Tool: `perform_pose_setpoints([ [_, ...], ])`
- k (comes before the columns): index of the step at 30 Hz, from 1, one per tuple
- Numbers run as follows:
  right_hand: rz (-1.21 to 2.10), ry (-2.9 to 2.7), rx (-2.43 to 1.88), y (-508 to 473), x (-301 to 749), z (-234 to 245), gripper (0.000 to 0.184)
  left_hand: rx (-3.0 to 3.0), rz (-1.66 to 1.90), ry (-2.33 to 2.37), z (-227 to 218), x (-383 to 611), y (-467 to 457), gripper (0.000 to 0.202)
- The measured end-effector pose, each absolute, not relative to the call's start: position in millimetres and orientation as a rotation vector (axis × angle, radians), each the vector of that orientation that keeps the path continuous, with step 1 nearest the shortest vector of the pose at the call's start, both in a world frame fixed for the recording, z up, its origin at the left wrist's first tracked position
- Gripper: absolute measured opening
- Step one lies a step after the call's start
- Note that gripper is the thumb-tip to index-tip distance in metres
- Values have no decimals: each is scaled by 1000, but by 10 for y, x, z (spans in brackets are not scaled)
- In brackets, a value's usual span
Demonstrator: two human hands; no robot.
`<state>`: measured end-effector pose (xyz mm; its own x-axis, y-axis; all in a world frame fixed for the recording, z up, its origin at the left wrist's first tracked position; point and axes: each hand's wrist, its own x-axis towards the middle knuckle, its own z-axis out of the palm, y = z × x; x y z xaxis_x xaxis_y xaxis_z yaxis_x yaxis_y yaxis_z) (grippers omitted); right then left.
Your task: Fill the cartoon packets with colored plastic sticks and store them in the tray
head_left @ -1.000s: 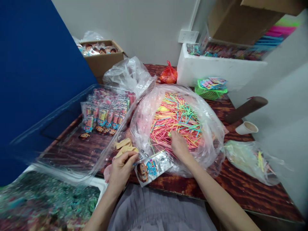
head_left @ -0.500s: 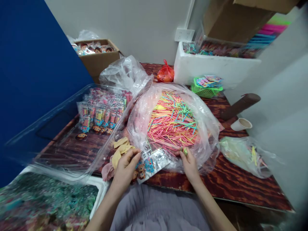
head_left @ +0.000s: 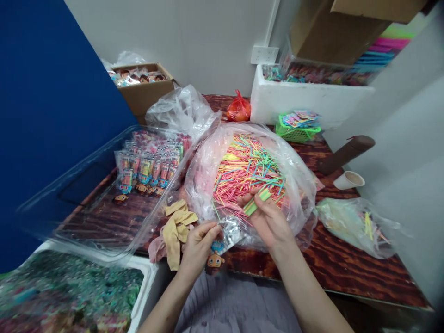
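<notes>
My left hand (head_left: 201, 245) pinches the top of a small clear bag printed with a cartoon figure (head_left: 215, 260), which hangs below the fingers at the table's front edge. Closed around a small bunch of green and yellow sticks (head_left: 257, 201), my right hand (head_left: 270, 219) is lifted over the near side of a large clear plastic bag (head_left: 201, 173). That bag lies open and holds a heap of thin pink, yellow, green and blue sticks (head_left: 243, 173). Between my hands, more silvery printed bags (head_left: 231, 233) lie on the table.
Filled printed bags (head_left: 149, 169) lie in a clear plastic tray (head_left: 138, 245) on the left. Yellow finger gloves or cloths (head_left: 176, 226) rest beside it. A paper cup (head_left: 348, 180), a bag with sticks (head_left: 357, 226) and a green basket (head_left: 296, 133) stand right. A foam box (head_left: 145, 277) is lower left.
My right hand has risen and turned, bringing the green and yellow sticks into plain sight. My left hand has moved right, away from the yellow cloths, with one printed bag apart from the pile.
</notes>
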<state>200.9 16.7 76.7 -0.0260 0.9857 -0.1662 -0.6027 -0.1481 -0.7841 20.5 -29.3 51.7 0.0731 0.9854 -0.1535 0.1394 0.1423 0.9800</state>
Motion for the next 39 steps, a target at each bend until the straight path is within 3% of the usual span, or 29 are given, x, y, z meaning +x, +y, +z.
perform_pose_setpoints([
  [8, 1770, -491, -735, 206, 1758, 802, 17, 996, 938, 1202, 393, 219, -353, 43],
  [15, 1773, -470, -791, 212, 1827, 738, 18, 942, 910, 1121, 268, 178, -370, 43],
  [23, 1525, -886, -999, 142, 1800, 950, 18, 1332, 958, 1130, 398, 158, -322, 36],
  [31, 1698, -967, -1005, 149, 1755, 985, 22, 1393, 1010, 1132, 465, 201, -303, 33],
  [39, 1654, -1171, -1023, 16, 1750, 944, 30, 1223, 1159, 1150, 343, 195, -305, 24],
])
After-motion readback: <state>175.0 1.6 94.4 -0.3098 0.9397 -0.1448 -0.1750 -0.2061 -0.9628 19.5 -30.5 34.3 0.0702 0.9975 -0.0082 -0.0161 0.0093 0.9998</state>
